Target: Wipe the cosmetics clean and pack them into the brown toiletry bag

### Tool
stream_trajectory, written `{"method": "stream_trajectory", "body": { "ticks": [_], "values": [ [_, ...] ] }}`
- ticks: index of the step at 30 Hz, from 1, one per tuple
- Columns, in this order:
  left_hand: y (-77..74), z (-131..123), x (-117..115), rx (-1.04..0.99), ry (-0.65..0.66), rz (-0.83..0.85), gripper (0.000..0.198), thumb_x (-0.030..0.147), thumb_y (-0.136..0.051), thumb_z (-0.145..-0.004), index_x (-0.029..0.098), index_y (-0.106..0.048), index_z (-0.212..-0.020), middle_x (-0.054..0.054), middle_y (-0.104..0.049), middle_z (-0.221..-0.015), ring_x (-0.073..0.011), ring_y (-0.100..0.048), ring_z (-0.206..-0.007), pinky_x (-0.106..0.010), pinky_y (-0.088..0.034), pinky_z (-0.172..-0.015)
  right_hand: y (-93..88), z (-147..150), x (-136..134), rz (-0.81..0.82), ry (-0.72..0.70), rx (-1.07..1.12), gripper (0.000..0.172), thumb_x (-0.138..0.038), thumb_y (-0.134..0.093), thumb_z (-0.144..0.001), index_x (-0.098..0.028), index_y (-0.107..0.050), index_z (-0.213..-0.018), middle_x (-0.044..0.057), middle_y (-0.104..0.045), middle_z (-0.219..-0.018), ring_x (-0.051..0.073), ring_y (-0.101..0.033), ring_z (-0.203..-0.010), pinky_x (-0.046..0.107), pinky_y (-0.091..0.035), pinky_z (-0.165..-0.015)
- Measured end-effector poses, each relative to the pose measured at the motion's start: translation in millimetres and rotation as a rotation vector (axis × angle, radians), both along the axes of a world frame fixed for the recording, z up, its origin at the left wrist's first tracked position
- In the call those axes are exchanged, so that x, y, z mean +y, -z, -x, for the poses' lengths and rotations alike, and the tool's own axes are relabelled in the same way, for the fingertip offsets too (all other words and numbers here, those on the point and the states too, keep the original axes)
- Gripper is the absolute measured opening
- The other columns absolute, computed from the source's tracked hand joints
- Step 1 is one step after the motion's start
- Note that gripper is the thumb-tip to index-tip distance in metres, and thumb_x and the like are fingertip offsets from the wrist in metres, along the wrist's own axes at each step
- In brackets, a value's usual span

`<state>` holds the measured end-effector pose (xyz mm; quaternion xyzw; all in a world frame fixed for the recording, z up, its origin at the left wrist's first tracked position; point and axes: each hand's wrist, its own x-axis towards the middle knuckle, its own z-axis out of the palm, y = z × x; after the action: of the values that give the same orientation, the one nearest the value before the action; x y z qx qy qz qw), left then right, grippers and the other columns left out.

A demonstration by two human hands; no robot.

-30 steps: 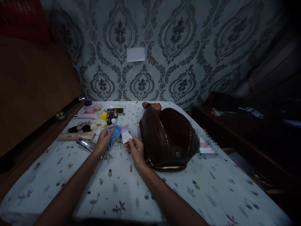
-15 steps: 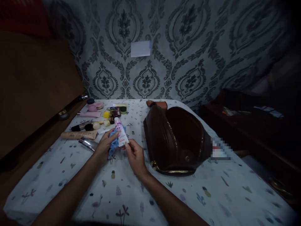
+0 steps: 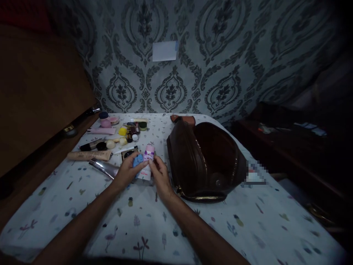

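Both my hands meet over the patterned table cloth (image 3: 143, 228), left of a brown leather bag (image 3: 206, 162). My left hand (image 3: 127, 173) is closed on a small blue cloth (image 3: 138, 161) pressed against a white tube with a pink cap (image 3: 148, 162). My right hand (image 3: 161, 178) grips that tube from the right and holds it upright, cap up. The tube's lower part is hidden behind my fingers.
Several cosmetics lie at the table's far left: a beige tube (image 3: 88, 155), a silver tube (image 3: 103, 168), a black compact (image 3: 129, 152), small jars and sponges (image 3: 121, 131). A wooden headboard (image 3: 41, 99) stands left. Dark furniture (image 3: 289, 147) is at the right, a patterned wall behind.
The tube has been turned from lying slanted to standing cap up. My left hand with the blue cloth has shifted from beside the tube onto it.
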<state>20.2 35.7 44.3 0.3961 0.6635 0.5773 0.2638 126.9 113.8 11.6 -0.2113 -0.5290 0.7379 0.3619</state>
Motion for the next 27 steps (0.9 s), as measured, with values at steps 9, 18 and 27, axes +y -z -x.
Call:
{"method": "stream_trajectory", "body": {
  "ticks": [9, 18, 27],
  "values": [
    [0.2, 0.4, -5.8, 0.281, -0.117, 0.032, 0.031, 0.051, -0.061, -0.083, 0.021, -0.054, -0.079, 0.004, -0.050, -0.066, -0.0150, -0.047, -0.064, -0.025, -0.037, -0.059, 3.3, 6.2, -3.2, 0.258, -0.086, 0.106, 0.048, -0.060, -0.074, -0.072, -0.025, -0.053, -0.096, -0.002, -0.066, -0.076, 0.016, -0.064, -0.067, 0.026, -0.049, -0.060],
    [-4.0, 12.3, -5.2, 0.242, -0.290, -0.134, 0.027, 0.040, -0.048, -0.090, 0.023, -0.063, -0.106, -0.003, -0.068, -0.102, -0.0217, -0.061, -0.096, -0.031, -0.048, -0.086, -2.0, 0.8, -4.2, 0.301, -0.144, 0.022, 0.049, -0.062, -0.079, -0.064, -0.021, -0.060, -0.084, -0.005, -0.059, -0.062, 0.011, -0.051, -0.051, 0.022, -0.039, -0.049],
    [-4.2, 14.7, -6.4, 0.035, 0.002, -0.098, 0.044, 0.055, -0.065, -0.083, 0.020, -0.072, -0.109, -0.007, -0.073, -0.107, -0.0264, -0.065, -0.105, -0.032, -0.050, -0.089, -3.5, 1.9, -8.2, 0.300, -0.188, -0.024, 0.052, -0.068, -0.078, -0.061, -0.020, -0.065, -0.075, -0.004, -0.053, -0.051, 0.010, -0.042, -0.045, 0.021, -0.029, -0.041]
  ]
}}
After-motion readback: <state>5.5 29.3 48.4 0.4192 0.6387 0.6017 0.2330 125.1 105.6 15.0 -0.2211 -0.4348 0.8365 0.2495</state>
